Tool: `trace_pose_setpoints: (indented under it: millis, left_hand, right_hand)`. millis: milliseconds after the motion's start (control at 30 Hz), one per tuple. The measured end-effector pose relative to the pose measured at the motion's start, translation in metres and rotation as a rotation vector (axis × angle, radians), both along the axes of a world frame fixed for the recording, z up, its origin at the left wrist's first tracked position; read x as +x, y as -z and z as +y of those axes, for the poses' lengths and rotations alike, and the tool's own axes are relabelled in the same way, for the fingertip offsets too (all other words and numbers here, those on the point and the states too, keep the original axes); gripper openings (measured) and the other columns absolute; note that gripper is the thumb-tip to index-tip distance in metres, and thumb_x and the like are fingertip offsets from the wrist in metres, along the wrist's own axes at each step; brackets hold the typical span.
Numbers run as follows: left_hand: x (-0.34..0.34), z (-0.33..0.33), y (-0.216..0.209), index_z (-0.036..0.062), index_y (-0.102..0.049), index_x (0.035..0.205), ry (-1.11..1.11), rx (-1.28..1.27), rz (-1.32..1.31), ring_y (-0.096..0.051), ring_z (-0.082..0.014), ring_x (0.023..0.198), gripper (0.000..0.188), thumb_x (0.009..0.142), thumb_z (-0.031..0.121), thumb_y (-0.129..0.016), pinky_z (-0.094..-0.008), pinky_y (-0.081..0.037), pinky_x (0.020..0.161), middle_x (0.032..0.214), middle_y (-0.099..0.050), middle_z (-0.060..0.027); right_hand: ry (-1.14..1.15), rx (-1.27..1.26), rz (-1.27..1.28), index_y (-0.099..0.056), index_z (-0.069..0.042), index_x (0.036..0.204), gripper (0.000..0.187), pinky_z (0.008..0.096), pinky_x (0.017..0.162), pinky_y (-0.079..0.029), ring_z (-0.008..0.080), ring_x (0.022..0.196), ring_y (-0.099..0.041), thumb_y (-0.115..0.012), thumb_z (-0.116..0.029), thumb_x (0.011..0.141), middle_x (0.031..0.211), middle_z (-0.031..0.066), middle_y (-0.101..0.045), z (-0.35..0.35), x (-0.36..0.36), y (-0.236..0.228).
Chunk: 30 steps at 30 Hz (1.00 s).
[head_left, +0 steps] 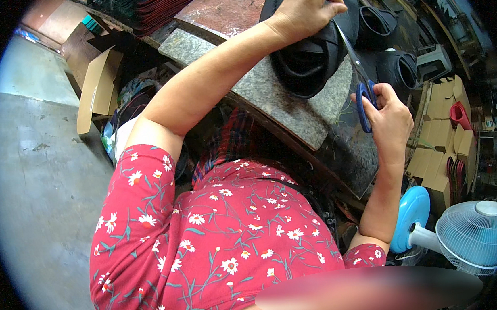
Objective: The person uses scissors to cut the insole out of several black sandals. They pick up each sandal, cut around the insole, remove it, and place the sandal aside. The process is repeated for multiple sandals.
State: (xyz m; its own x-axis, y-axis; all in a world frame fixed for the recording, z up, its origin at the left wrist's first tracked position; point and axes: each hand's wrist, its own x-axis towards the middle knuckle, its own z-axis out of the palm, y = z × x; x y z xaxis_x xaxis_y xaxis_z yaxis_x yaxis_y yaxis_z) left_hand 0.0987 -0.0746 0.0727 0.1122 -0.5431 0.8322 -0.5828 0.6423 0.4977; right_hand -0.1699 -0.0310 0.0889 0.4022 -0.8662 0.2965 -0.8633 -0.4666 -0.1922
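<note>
My right hand (391, 119) grips a pair of scissors (364, 108) by their blue handles, the blades pointing up and away from me. The blade tips reach close to my left hand (309, 9). My left hand's fingertips are pinched together; whatever they hold is too small to make out. Below them lies a black, shoe-like piece (303, 65) with a rounded opening, resting on a speckled grey slab (255, 84). To the right are more black rounded pieces of the same sort, one (376, 22) behind another (402, 68).
The worktable edge (293, 137) runs diagonally before me. Dark red stacked sheets (163, 11) lie at the far left, above an open cardboard box (100, 87). On the right stand cardboard boxes (431, 168) and a blue-and-white fan (476, 234).
</note>
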Motion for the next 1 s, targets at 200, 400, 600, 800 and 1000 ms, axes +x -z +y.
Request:
trace_pose_setpoints:
  millis: [200, 400, 600, 800, 1000]
  left_hand:
    - [0.054, 0.034, 0.013, 0.0010, -0.068, 0.087, -0.136, -0.103, 0.354, -0.059, -0.0181, 0.080, 0.021, 0.099, 0.017, -0.064, -0.0311, -0.047, 0.073, 0.082, -0.062, -0.0070]
    - [0.049, 0.095, 0.075, 0.0020, -0.058, 0.128, -0.108, 0.387, 0.639, -0.063, -0.0184, 0.094, 0.043, 0.092, 0.020, -0.073, -0.0352, -0.054, 0.085, 0.112, -0.065, -0.0107]
    - [-0.015, 0.127, 0.096, -0.0047, -0.026, 0.154, -0.200, 0.573, 0.183, -0.049, -0.0420, 0.135, 0.098, 0.087, 0.042, -0.079, -0.0427, -0.040, 0.112, 0.146, -0.046, -0.0322]
    - [-0.040, 0.103, 0.089, -0.0080, -0.007, 0.158, -0.360, 0.512, -0.085, -0.050, -0.0492, 0.127, 0.114, 0.081, 0.029, -0.083, -0.0475, -0.043, 0.108, 0.139, -0.045, -0.0359]
    - [-0.014, 0.066, 0.074, 0.0044, -0.008, 0.162, -0.308, 0.652, -0.012, -0.065, -0.0486, 0.098, 0.105, 0.084, 0.024, -0.077, -0.0502, -0.052, 0.091, 0.103, -0.065, -0.0286]
  right_hand:
    - [-0.021, 0.211, -0.198, -0.070, -0.006, 0.094, 0.032, 0.0299, 0.058, -0.045, 0.0127, 0.060, -0.061, -0.083, -0.034, 0.083, 0.067, 0.0013, -0.063, -0.001, -0.034, 0.015]
    - [-0.048, 0.495, -0.591, -0.065, -0.002, 0.096, 0.021, 0.0199, 0.060, -0.041, 0.0022, 0.067, -0.052, -0.082, -0.010, 0.085, 0.074, -0.0064, -0.059, -0.005, -0.052, 0.037]
    - [-0.242, 0.514, -0.755, -0.058, -0.002, 0.106, 0.027, 0.0203, 0.070, -0.044, 0.0049, 0.080, -0.056, -0.078, -0.012, 0.091, 0.088, -0.0018, -0.062, 0.001, -0.030, 0.049]
    - [-0.288, 0.347, -0.735, -0.052, -0.001, 0.120, 0.033, 0.0292, 0.080, -0.054, 0.0167, 0.092, -0.071, -0.069, -0.018, 0.098, 0.105, 0.0129, -0.074, -0.021, 0.018, 0.076]
    - [-0.269, 0.334, -0.728, -0.052, -0.002, 0.118, 0.029, 0.0295, 0.074, -0.055, 0.0152, 0.085, -0.072, -0.066, -0.020, 0.100, 0.094, 0.0108, -0.075, -0.062, 0.052, 0.075]
